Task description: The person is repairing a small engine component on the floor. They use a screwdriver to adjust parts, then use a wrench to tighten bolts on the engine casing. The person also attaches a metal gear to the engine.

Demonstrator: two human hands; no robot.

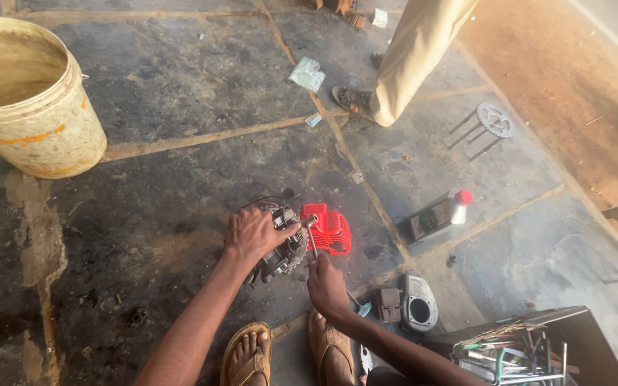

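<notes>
A small engine with a red plastic cover lies on the stained concrete floor in front of my sandalled feet. My left hand rests on top of its dark metal body and presses it down. My right hand grips the handle of a thin metal socket tool that stands upright against the engine beside the red cover.
A grey engine cover part and a small dark block lie to my right. A dark toolbox with several tools stands at the lower right. An oil bottle, a sprocket, a dirty bucket and another person's leg are around.
</notes>
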